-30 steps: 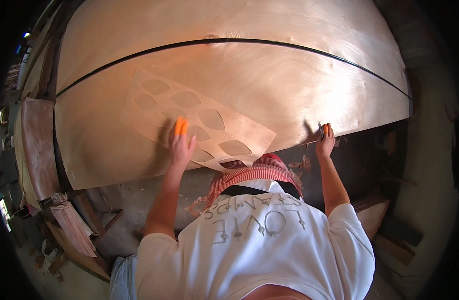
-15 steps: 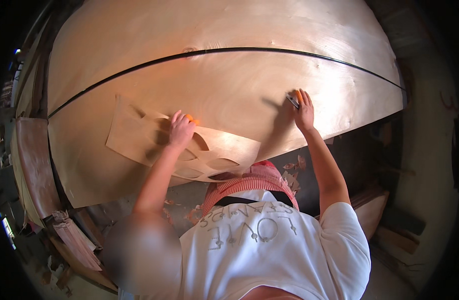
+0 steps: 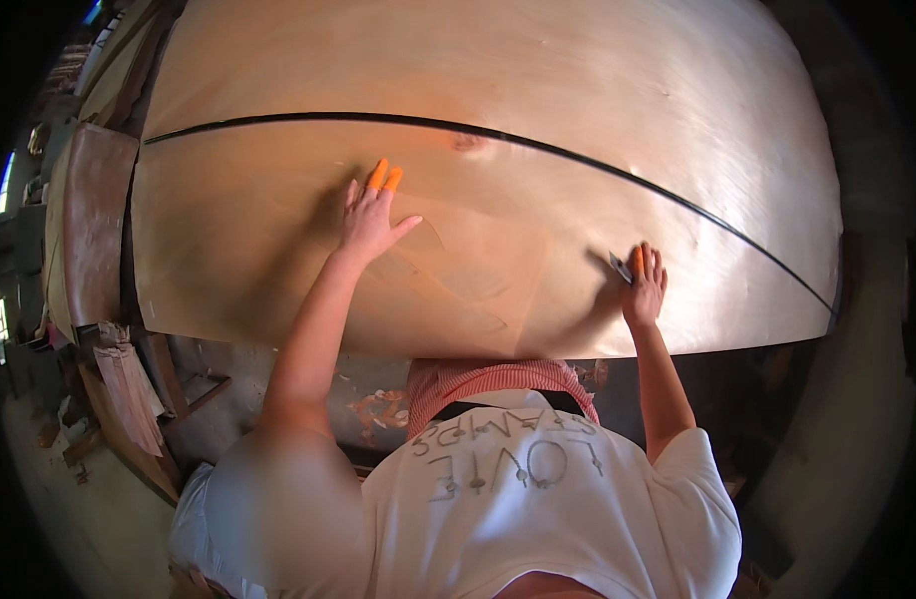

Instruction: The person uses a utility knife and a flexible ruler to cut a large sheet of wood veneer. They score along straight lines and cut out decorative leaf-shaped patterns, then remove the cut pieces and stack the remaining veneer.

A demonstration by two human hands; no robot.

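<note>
Now the left hand (image 3: pixel 370 222) lies flat with fingers spread on the large pale-brown sheet of thin wood veneer (image 3: pixel 278 250), two fingertips capped in orange, pressing down a thin veneer template with oval cut-outs (image 3: pixel 458 285) that is hard to tell from the sheet beneath. Half a second ago that template sat lower and to the left, its holes plain to see; it has since slid up and right under the palm. The right hand (image 3: pixel 643 290) is curled around a small grey blade-like tool (image 3: pixel 620 266) (one finger also capped in orange), its tip touching the sheet near the front edge; earlier it was higher, near the dark curved gap (image 3: pixel 538 148) between the two sheets.
</note>
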